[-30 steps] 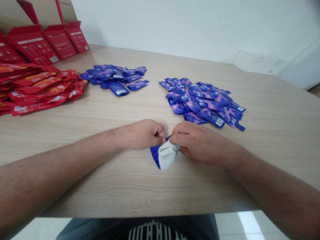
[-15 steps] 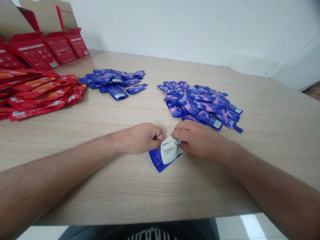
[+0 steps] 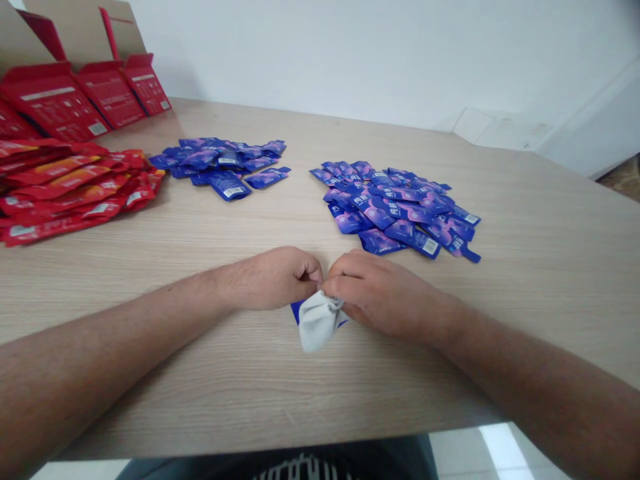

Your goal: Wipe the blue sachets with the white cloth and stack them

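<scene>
Left hand (image 3: 267, 279) and right hand (image 3: 385, 297) closed, pinching between them a blue sachet (image 3: 318, 321), its silver lining turned outward, just below the fingertips. A heap of blue sachets (image 3: 395, 207) lay ahead of the right hand on the wooden table (image 3: 530, 280).

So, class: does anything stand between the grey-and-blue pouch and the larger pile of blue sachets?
Yes, the right hand does: it lies across the way from the grey-and-blue pouch, which it pinches with the left hand, to the larger pile of blue sachets. Past it, only the wooden table top shows.
</scene>
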The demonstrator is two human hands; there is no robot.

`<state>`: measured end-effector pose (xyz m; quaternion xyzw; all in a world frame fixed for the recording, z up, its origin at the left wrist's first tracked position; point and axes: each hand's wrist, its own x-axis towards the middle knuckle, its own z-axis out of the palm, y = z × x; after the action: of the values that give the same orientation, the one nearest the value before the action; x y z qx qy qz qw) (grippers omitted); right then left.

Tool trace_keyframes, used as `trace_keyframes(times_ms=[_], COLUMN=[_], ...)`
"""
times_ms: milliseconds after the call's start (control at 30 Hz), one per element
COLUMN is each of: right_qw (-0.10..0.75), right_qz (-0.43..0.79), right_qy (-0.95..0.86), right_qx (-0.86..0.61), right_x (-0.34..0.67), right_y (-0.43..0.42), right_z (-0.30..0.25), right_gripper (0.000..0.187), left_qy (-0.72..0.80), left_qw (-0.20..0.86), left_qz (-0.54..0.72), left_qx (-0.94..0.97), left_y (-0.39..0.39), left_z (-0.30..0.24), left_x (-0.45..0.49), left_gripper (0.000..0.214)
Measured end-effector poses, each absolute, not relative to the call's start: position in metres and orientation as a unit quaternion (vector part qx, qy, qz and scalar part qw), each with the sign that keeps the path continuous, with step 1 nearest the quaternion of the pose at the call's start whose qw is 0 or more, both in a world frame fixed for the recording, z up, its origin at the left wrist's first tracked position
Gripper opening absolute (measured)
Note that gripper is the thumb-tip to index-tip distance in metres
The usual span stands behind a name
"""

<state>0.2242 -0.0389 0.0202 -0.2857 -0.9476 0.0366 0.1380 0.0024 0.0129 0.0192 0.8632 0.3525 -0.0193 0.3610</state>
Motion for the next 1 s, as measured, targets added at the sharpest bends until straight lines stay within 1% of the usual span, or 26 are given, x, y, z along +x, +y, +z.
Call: trace_keyframes(times_ms=[133,233,333,433,533,633,733,867,1000], right_qw=[0.102,0.114,0.135,0.116,0.101,0.117,0.135,0.103,0.099], right_qz=[0.058,0.060,0.036,0.037,0.064,0.064,0.048,0.055,0.073], right_qy=[-0.953,-0.941,-0.940,-0.954,-0.951,-0.939,-0.939,-0.955,-0.942], right_qx=[-0.280,-0.314,-0.311,-0.274,-0.284,-0.318,-0.313,-0.274,-0.311], right_x=[0.230,0.236,0.228,0.221,0.227,0.233,0.226,0.223,0.232], right_y=[-0.036,-0.030,-0.035,-0.041,-0.038,-0.032,-0.036,-0.039,-0.031], right_z=[0.022,0.021,0.019,0.021,0.024,0.022,0.020,0.023,0.024], right_gripper=[0.018,0.020,0.017,0.016,0.016,0.016,0.016,0.015,0.015], left_qy=[0.356,0.360,0.356,0.349,0.354,0.358,0.363,0.361,0.360], left_qw=[0.362,0.357,0.348,0.356,0.358,0.346,0.339,0.349,0.345], left_qz=[-0.020,-0.016,-0.017,-0.023,-0.021,-0.016,-0.021,-0.031,-0.022], left_qx=[0.861,0.862,0.867,0.866,0.864,0.867,0.868,0.865,0.867], left_y=[0.012,0.012,0.012,0.013,0.014,0.013,0.013,0.013,0.013], left_z=[0.019,0.020,0.020,0.019,0.017,0.017,0.018,0.019,0.018], left_x=[0.002,0.003,0.003,0.003,0.003,0.003,0.003,0.003,0.003], left_gripper=[0.018,0.017,0.018,0.020,0.019,0.018,0.018,0.020,0.019])
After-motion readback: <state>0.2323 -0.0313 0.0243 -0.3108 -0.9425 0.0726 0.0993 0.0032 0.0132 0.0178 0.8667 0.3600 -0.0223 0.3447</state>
